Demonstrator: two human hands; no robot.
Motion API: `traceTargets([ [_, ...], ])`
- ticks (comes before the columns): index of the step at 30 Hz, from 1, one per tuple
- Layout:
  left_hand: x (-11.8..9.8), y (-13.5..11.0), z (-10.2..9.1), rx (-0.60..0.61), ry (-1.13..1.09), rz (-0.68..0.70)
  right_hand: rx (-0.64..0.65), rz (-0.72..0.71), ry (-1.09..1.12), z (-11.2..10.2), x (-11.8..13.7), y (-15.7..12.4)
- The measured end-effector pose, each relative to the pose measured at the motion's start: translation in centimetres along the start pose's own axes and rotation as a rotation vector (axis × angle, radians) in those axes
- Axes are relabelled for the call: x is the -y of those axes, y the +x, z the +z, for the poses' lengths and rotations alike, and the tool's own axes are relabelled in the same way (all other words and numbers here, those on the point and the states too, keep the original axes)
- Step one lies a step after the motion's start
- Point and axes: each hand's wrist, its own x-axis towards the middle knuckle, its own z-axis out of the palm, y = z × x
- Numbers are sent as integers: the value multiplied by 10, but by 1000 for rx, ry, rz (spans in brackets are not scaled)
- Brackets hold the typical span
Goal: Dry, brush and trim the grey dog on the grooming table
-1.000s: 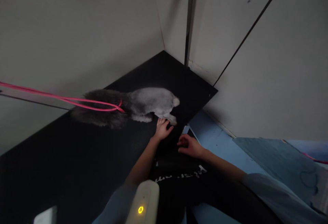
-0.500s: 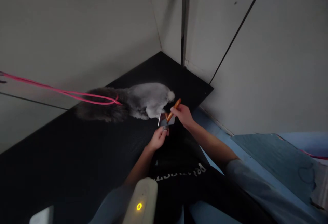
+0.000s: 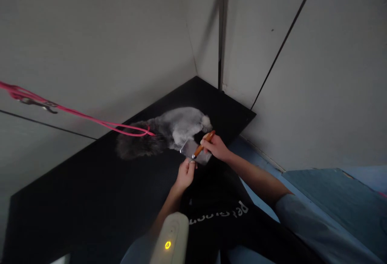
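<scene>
A small grey dog [image 3: 172, 131] lies on a black grooming table [image 3: 90, 199], tethered by a pink leash [image 3: 75, 113] round its neck. My right hand [image 3: 215, 147] is closed on the orange handle of a slicker brush [image 3: 198, 150], whose metal head sits just beside the dog's hind end. Below the brush, my left hand [image 3: 185, 173] is pinched against the lower edge of the brush head, fingers together. What is between those fingers is too small to make out.
Pale wall panels [image 3: 302, 74] meet in a corner behind the table, with a dark vertical pole [image 3: 222, 34] there. Blue flooring [image 3: 332, 199] lies to the right. A white device with a yellow light [image 3: 167, 242] sits at the bottom edge over my black apron [image 3: 217, 219].
My right hand picked up the orange-handled brush from the table's edge and brought it to the dog's rear. My left hand left the dog's leg and came to the brush head.
</scene>
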Motion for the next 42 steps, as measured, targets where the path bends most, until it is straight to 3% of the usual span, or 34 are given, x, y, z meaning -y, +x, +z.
traceTargets([
  [3,0,-2,5,-77,99,21,-117,-57,-35,0,7,6],
  [7,7,-9,17,-172,158,134,122,-73,-274,3,24,12],
  [10,16,-16,26,-230,177,204,88,-166,-477,11,42,14],
  [14,27,-23,33,-236,197,250,253,-203,-850,27,61,17],
  [18,31,-24,31,-279,207,233,126,-293,-1047,40,73,21],
  [22,31,-24,28,-298,195,244,346,-276,-1131,46,79,30],
  [26,36,-29,29,-300,196,251,118,-289,-1065,45,79,40],
  [30,44,-36,32,-232,196,282,273,-267,-990,42,73,41],
  [34,53,-45,36,-173,211,290,23,-247,-877,36,64,41],
  [38,66,-52,33,-58,190,249,147,-208,-738,27,55,43],
  [39,69,-50,30,-29,180,235,113,-190,-706,23,54,45],
  [42,77,-23,12,-21,146,164,-195,-236,-482,5,60,52],
])
